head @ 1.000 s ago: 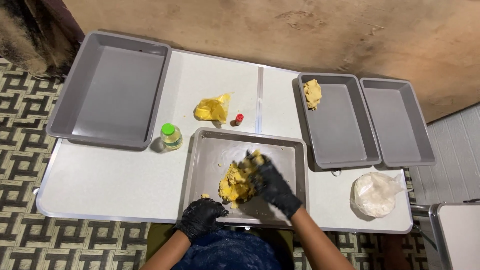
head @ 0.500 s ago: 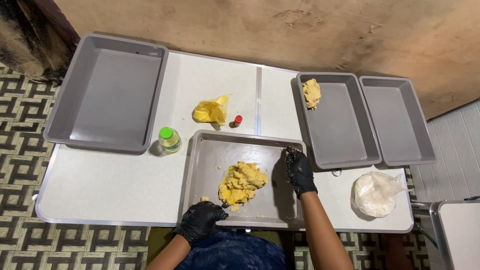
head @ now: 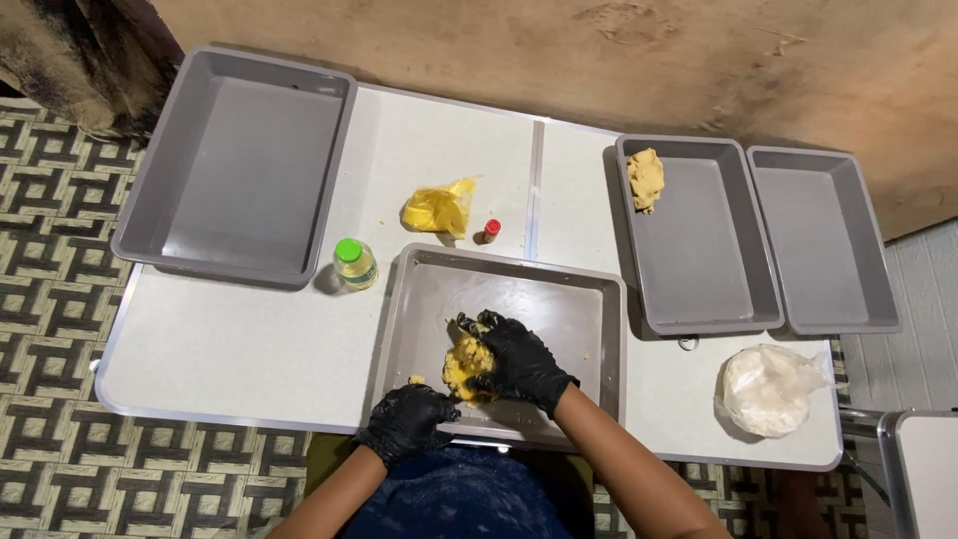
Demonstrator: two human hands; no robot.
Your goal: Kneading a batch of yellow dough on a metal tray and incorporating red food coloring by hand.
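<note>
Two black-gloved hands work a yellow dough lump in the metal tray: right hand spread, pressing it, left hand clamped on the tray's near rim, so kneading looks underway and wants another firm fold.

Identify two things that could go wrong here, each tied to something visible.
The steel tray overhangs the table's near edge; hard pressing by the right hand on the yellow dough might tip it, though the left hand grips its rim. The small red-capped bottle beside the tray could be knocked over.

head view — looks straight down | white table fills frame — moderately near
</note>
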